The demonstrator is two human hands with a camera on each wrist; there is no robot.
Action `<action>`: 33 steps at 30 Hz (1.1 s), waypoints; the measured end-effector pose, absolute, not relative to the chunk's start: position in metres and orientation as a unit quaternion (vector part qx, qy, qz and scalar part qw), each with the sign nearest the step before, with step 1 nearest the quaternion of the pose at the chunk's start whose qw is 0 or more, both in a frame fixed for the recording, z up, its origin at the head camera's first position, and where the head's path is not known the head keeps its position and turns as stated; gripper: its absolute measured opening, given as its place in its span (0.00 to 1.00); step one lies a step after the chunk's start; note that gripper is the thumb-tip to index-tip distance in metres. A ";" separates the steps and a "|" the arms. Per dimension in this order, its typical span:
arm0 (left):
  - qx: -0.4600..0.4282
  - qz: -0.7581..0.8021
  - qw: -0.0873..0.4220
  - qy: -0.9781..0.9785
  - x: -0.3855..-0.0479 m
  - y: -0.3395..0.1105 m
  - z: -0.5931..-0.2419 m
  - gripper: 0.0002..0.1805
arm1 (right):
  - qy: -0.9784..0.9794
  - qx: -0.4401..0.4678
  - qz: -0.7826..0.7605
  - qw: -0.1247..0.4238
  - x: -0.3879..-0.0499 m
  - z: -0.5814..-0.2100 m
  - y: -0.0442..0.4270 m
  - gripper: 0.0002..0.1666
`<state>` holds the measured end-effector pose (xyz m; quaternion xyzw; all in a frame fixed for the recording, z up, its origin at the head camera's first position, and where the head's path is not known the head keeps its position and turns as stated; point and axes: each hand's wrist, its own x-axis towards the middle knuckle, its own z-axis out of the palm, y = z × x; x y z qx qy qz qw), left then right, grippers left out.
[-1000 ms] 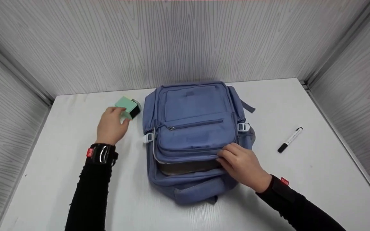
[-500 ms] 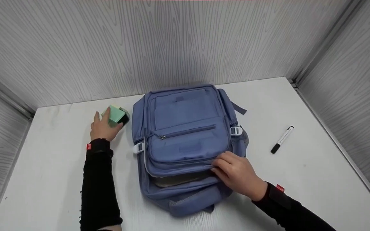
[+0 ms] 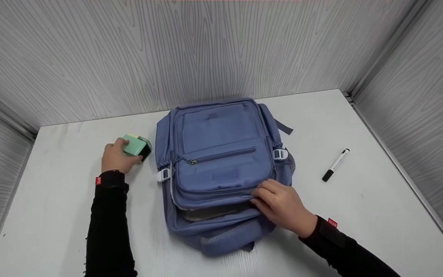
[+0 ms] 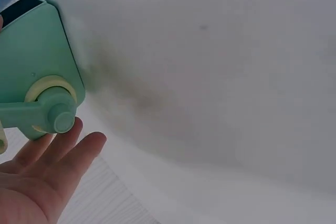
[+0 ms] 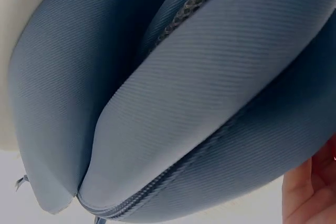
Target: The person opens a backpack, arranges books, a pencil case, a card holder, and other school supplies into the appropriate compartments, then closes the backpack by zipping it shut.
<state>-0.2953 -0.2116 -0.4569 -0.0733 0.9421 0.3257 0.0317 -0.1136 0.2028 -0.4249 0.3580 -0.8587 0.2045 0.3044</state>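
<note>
A blue backpack (image 3: 221, 134) lies on the table in the head view, its main compartment partly unzipped at the near end. My right hand (image 3: 283, 206) pinches the edge of that opening on its right side. In the right wrist view, the backpack's fabric and zipper (image 5: 152, 190) fill most of the picture. Left of the backpack, my left hand (image 3: 117, 156) holds a mint-green crank pencil sharpener (image 3: 135, 145) between thumb and fingers. The left wrist view shows the sharpener's crank handle (image 4: 55, 111) with a yellow ring behind it, fingers around its lower side.
A white marker with a black cap (image 3: 335, 164) lies to the right of the backpack. The white table (image 3: 383, 215) is bounded by grey wood-grain panels (image 3: 206, 50) at the back and both sides. A strap (image 3: 284, 127) sticks out from the backpack's right side.
My left fingers, spread wider half a second ago, have drawn in around the pencil sharpener. The head view has shifted, moving everything left in it. My right hand keeps its pinch on the backpack.
</note>
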 end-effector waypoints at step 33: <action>0.120 0.456 0.131 0.872 -0.157 -0.033 -0.395 0.37 | -0.836 0.248 0.336 0.355 -0.164 -0.377 0.205 0.04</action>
